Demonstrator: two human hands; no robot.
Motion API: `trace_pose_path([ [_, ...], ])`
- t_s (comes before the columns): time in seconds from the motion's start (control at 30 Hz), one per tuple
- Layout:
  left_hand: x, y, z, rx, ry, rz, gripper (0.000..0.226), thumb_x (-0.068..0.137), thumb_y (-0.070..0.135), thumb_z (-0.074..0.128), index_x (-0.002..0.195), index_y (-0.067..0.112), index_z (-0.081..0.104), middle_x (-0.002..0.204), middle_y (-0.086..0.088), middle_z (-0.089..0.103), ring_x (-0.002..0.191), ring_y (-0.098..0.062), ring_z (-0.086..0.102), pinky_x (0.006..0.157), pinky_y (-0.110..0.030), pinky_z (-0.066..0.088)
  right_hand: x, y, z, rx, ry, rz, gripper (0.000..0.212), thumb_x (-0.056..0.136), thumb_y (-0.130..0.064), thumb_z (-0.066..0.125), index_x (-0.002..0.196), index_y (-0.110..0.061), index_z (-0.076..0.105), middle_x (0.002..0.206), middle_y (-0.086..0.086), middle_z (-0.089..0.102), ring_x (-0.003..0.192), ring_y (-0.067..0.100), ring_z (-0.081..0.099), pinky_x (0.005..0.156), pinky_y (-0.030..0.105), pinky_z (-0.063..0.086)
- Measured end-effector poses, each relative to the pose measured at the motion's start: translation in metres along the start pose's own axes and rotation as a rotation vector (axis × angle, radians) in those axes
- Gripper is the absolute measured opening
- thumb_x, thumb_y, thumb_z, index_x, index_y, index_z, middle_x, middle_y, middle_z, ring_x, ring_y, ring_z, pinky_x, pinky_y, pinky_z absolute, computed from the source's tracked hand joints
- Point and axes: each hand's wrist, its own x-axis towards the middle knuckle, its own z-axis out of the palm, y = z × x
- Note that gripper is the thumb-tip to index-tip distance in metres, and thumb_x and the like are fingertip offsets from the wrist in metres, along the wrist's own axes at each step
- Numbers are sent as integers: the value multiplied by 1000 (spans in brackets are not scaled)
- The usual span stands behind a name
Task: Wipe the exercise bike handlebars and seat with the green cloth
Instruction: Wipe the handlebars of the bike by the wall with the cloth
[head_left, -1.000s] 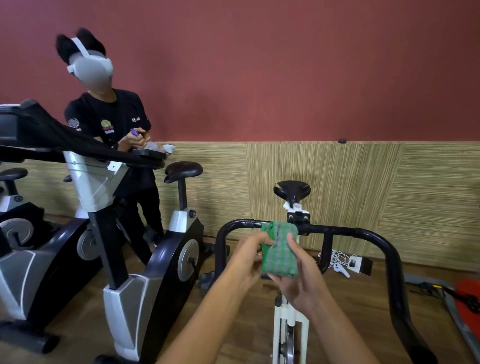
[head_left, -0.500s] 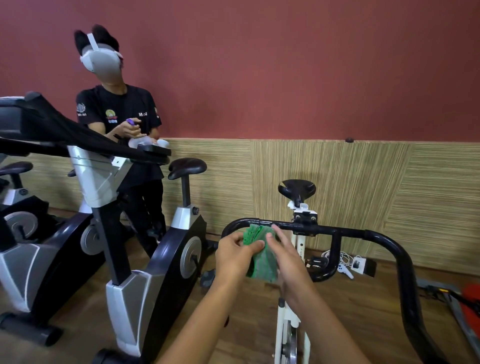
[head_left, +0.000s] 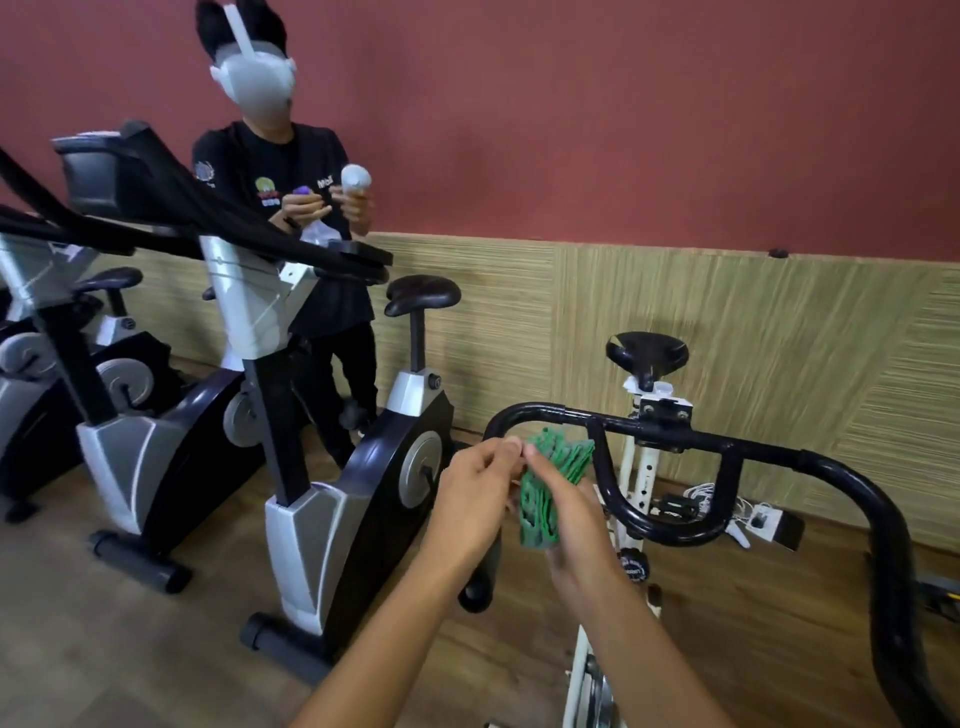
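Head view. Green cloth (head_left: 545, 488): folded, bunched, held upright between both hands, just in front of the left bend of the black handlebars (head_left: 670, 423), apart from the bar. Left hand (head_left: 475, 496): fingers curled, fingertips pinching the cloth's upper left edge. Right hand (head_left: 569, 512): fingers curled round the cloth from the right and below, index finger across its top; most of the cloth shows above and left of this palm. Black seat (head_left: 647, 353): beyond the handlebars, on a white post. Black-and-silver exercise bike (head_left: 332, 499): left of the hands. Person in black shirt (head_left: 283, 171): standing behind it against the red wall (head_left: 623, 114). Wooden floor (head_left: 130, 649) beneath.
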Motion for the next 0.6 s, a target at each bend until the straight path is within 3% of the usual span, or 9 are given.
trace_pose_path([
  [0.07,-4,-10,-3,129,118,6,25,100,26,53,84,29,73,79,5,75,78,-12,71,77,-37,58,2,4,-4,-18,-10,32,33,88,-24,73,118,-15,64,95,7,77,79,19,73,62,30,55],
  [0.13,-8,-21,-5,262,211,-18,21,96,29,57,80,31,70,76,8,73,75,-8,68,77,-34,54,4,8,-10,-71,-18,43,30,88,-20,74,116,-16,64,93,7,75,72,16,70,54,26,49],
  [0.27,-30,-40,-2,292,275,-92,14,93,24,64,85,32,72,85,11,74,84,-1,67,76,-19,50,4,24,-24,-224,-141,43,26,90,-18,72,115,-16,66,95,7,74,82,20,69,64,29,48],
  [0.37,-57,-49,8,111,356,-69,16,96,12,61,97,21,74,93,6,75,90,-2,68,76,-13,50,-1,42,-25,-305,-284,-6,39,93,-16,69,129,-26,61,115,2,71,104,16,67,92,36,54],
  [0.47,-76,-52,20,-54,449,4,23,102,10,51,108,14,73,106,2,75,103,-8,68,89,-19,52,-6,56,-21,-381,-310,-125,59,90,-42,69,143,-33,44,133,-3,59,126,16,55,111,45,43],
  [0.53,-82,-53,27,-80,513,48,26,103,8,49,108,13,74,105,2,76,105,-12,69,93,-26,53,-11,63,-16,-408,-322,-183,79,78,-73,58,146,-39,36,130,-14,55,135,17,46,114,47,38],
  [0.6,-80,-57,31,-86,576,54,27,101,8,51,100,16,77,99,1,77,99,-14,71,92,-34,55,-11,69,-12,-438,-311,-256,80,73,-89,42,143,-51,33,124,-32,50,138,15,42,117,50,32],
])
